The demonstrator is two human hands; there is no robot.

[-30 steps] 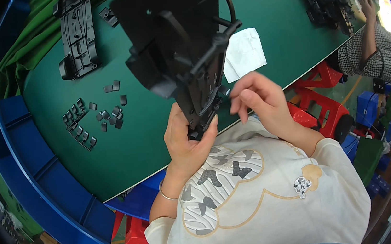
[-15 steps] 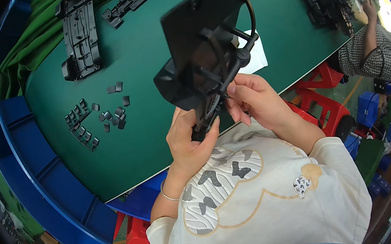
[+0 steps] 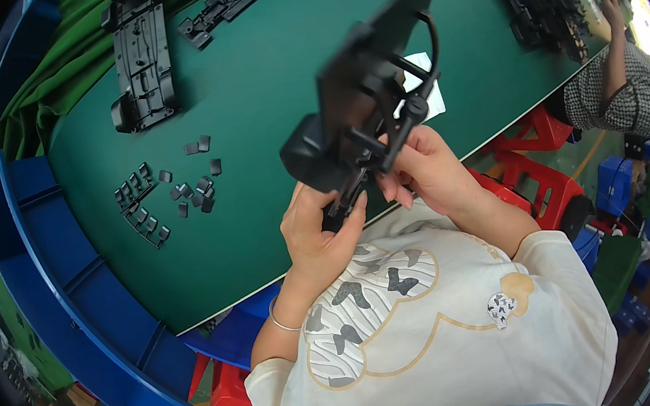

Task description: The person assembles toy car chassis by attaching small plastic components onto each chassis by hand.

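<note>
A large black plastic toy vehicle chassis (image 3: pixel 351 80) stands tilted up before me, with a flat panel, a curved bar and a jointed rod on its right side. My left hand (image 3: pixel 315 224) is closed round its lower end, thumb along the near edge. At the base of the rod, my right hand (image 3: pixel 435 170) has its thumb and forefinger pinched together against the chassis. Whatever sits between those fingertips is hidden by the hand and the dark part.
Small black plates (image 3: pixel 202 191) lie loose on the green table (image 3: pixel 250 107), beside moulded black pieces on a sprue (image 3: pixel 135 204). More black chassis (image 3: pixel 144 59) lie at the back. A blue rack (image 3: pixel 66 256) borders the left; a co-worker (image 3: pixel 621 89) is at right.
The chassis has tipped a little to the right and lower, its panel seen more edge-on. Both hands keep their hold nearly in place. The whole view has shifted slightly.
</note>
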